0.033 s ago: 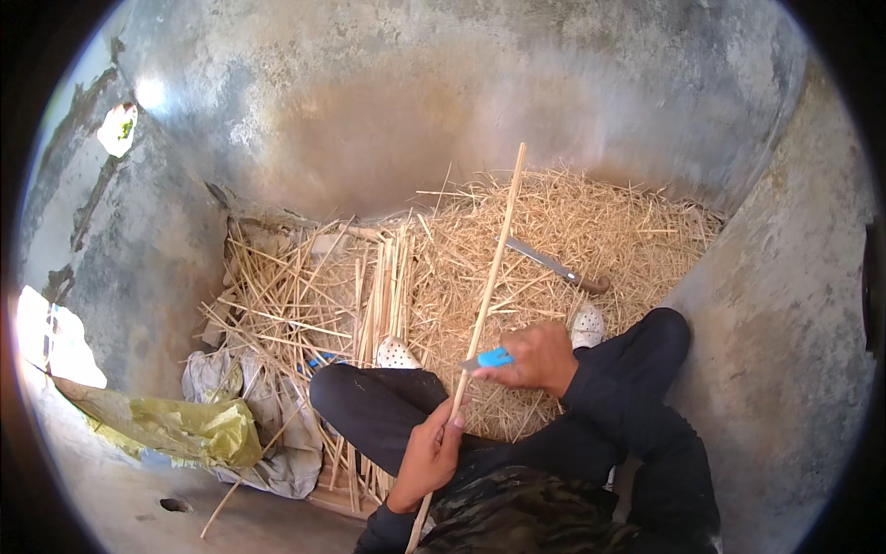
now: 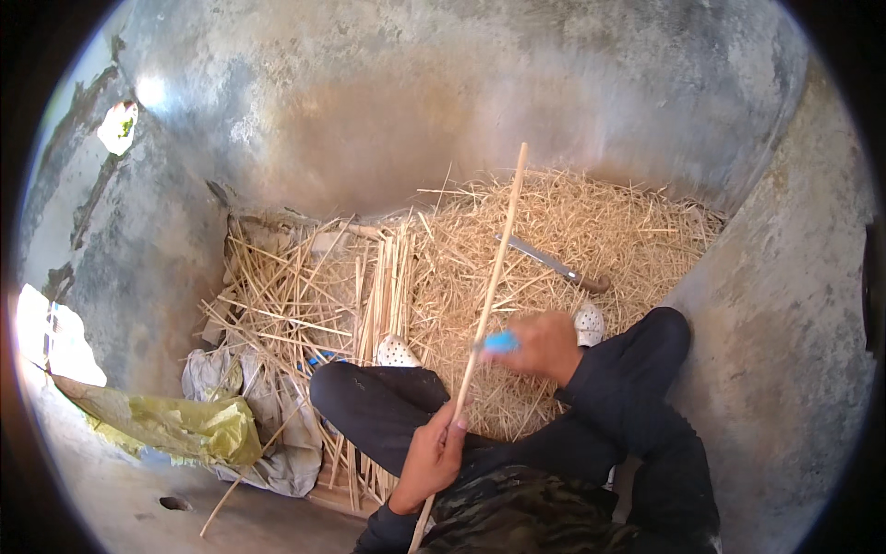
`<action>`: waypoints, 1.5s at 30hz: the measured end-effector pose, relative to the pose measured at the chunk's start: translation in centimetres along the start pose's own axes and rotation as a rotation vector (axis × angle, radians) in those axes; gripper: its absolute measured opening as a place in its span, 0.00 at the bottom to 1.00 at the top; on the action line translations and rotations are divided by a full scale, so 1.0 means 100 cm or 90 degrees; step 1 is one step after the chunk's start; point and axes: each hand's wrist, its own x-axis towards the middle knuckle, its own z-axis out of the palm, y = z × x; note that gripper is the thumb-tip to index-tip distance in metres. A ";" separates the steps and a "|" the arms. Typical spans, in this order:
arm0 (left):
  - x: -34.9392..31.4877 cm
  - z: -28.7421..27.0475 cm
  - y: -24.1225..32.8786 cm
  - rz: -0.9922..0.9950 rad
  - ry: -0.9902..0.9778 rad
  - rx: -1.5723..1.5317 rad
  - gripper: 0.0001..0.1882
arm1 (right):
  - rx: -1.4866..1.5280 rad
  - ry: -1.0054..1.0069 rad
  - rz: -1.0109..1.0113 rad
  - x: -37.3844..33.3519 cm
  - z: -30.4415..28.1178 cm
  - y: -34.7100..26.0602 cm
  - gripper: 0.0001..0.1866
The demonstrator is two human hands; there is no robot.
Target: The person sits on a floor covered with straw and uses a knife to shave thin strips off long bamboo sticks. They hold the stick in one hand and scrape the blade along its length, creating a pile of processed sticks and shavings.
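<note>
I sit cross-legged in dark trousers on a heap of straw. My left hand (image 2: 434,457) grips the lower part of a long, thin pale stick (image 2: 496,268) that slants up and away from me. My right hand (image 2: 546,347), slightly blurred, is closed around a small blue-handled tool (image 2: 500,343) pressed against the stick's middle. The tool's blade is hidden from view.
A long knife (image 2: 554,265) lies on the straw (image 2: 609,222) behind my right hand. Cut sticks (image 2: 383,286) lie in a bundle at left. White clogs (image 2: 399,351) are on my feet. A yellow-green bag (image 2: 175,425) and white sack (image 2: 277,443) lie lower left. Concrete walls (image 2: 415,92) close in.
</note>
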 end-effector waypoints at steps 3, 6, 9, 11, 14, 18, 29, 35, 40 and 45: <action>-0.005 0.010 0.000 0.016 0.009 0.038 0.17 | -0.022 -0.003 -0.011 0.002 0.001 0.014 0.37; -0.005 0.009 0.003 0.039 0.028 0.062 0.15 | -0.026 0.011 -0.040 0.010 -0.003 0.013 0.37; -0.007 0.009 0.007 0.043 0.032 0.081 0.15 | -0.041 0.028 -0.076 0.017 0.002 0.021 0.38; -0.008 0.007 0.010 0.039 0.031 0.091 0.15 | -0.047 0.026 -0.055 0.021 0.004 0.028 0.37; -0.012 0.007 0.004 0.048 0.049 0.080 0.15 | -0.069 0.035 -0.075 0.027 0.010 0.032 0.37; -0.013 0.006 0.009 0.040 0.049 0.080 0.15 | -0.067 0.085 -0.149 0.038 0.013 0.042 0.38; -0.025 0.017 -0.007 -0.037 -0.033 -0.019 0.16 | -0.273 0.064 0.021 0.058 0.011 0.154 0.38; -0.022 0.018 -0.011 0.020 -0.127 -0.007 0.15 | -0.365 -0.027 0.484 0.040 0.006 0.266 0.37; -0.031 0.007 -0.018 -0.034 -0.103 -0.135 0.17 | -0.282 0.140 0.606 0.009 -0.028 0.290 0.42; 0.012 0.002 0.001 -0.089 -0.088 -0.279 0.20 | 0.099 0.072 0.437 -0.014 0.031 0.129 0.34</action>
